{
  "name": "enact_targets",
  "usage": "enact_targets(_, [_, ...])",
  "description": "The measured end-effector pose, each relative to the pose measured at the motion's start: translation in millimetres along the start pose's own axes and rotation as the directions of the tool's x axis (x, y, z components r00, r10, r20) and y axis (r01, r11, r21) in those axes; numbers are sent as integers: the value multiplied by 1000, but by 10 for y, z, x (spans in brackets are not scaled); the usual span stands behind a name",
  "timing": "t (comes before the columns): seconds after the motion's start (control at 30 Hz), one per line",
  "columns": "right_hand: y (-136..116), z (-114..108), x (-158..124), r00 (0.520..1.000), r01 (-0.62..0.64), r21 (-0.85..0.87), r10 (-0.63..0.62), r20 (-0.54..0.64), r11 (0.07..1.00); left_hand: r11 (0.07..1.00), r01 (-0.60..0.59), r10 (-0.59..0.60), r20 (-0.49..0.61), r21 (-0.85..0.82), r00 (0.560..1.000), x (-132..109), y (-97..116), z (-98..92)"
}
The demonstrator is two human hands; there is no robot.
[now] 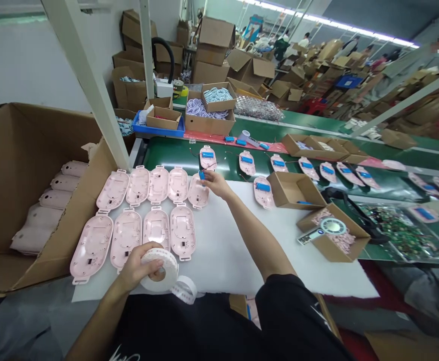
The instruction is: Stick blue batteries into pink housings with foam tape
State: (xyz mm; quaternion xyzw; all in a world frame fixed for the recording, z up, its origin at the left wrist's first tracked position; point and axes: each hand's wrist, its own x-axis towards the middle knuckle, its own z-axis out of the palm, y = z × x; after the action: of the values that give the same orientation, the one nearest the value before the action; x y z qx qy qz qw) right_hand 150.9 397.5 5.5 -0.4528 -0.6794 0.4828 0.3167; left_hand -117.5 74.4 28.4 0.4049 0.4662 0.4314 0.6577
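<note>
My left hand (139, 266) is closed around a white roll of tape (161, 269), whose loose strip curls off to the right near the front edge of a white foam sheet (227, 250). My right hand (214, 183) reaches forward and pinches a small blue battery (201, 175) over the rightmost pink plastic shell (198, 192) of the back row. Two rows of several open pink shells (155, 225) lie on the foam sheet in front of me.
A big cardboard box (23, 165) with stacked pink shells stands at the left. Small cartons (296, 189) sit at the right, one holding a small fan (324, 229). A green conveyor (317, 173) carries more shells with blue batteries. Stacked boxes fill the background.
</note>
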Motion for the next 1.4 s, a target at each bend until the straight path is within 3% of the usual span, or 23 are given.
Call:
enact_targets(0.1, [-109,-10,-33,999,3,-453,21,48,891,1000,-2,2,1,4,1000,20,21,16])
enact_targets(0.2, [-222,9,-44,995,7,-669,61,78,743,1000,4,-4,2,4,1000,13,15,12])
enact_targets(0.57, [-413,169,44,977,68,-878,145,154,474,999,13,-13,5,-32,1000,14,-91,-79])
enact_targets(0.77, [-265,249,68,979,67,-911,151,140,406,1000,5,-5,38,-20,999,99,-78,-87])
enact_targets(1.03, [-206,206,38,976,104,-921,140,167,375,921,75,-95,-34,-382,995,36,-178,-16])
enact_targets(1.13, [-335,39,250,982,113,-916,100,163,384,902,69,-114,-83,-427,990,-42,-88,-28])
enact_targets(1.27, [-561,-177,822,992,114,-911,-2,123,397,879,94,-187,-156,-467,970,-29,-3,-54])
enact_targets(1.4, [-715,-82,1541,988,143,-900,-3,156,412,862,65,-247,-304,-502,920,73,-96,-55])
